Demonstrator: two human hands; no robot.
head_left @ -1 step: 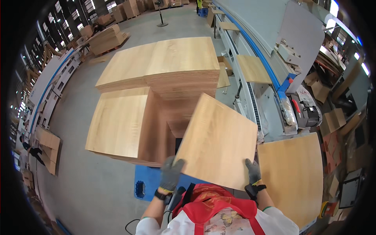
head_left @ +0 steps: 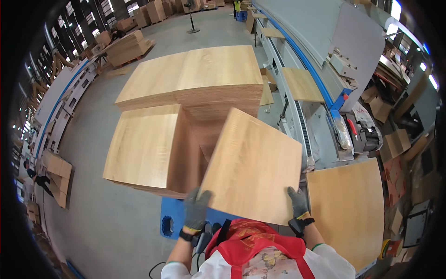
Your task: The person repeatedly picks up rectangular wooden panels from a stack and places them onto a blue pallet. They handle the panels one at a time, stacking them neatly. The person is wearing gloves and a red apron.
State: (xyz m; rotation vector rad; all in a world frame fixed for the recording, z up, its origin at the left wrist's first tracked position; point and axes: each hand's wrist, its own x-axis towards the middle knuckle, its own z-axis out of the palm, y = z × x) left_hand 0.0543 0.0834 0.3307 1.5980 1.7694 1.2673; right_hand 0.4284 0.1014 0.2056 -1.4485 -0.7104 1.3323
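Note:
A light wood-grain panel (head_left: 254,169) is held up in front of me, tilted, between both gloved hands. My left hand (head_left: 197,209) is closed on its near left edge, with the thumb on top. On the right edge, near the lower right corner, my right hand (head_left: 298,202) grips the same panel, fingers partly hidden beneath. Just beyond stand tall stacks of matching panels: a front left stack (head_left: 141,144) and a wider back stack (head_left: 190,69). The held panel partly covers the gap beside the front stack. A blue pallet (head_left: 168,216) shows under the stacks.
Another wood panel surface (head_left: 346,209) lies to my right. Beyond it runs a long machine with a blue rail (head_left: 306,65) and a panel piece (head_left: 302,84) on its track. A standing fan (head_left: 191,21) is far ahead; a person (head_left: 39,179) is far left.
The held panel has shifted slightly left and toward me, together with both hands. The stacks appear a little lower and to the right in view.

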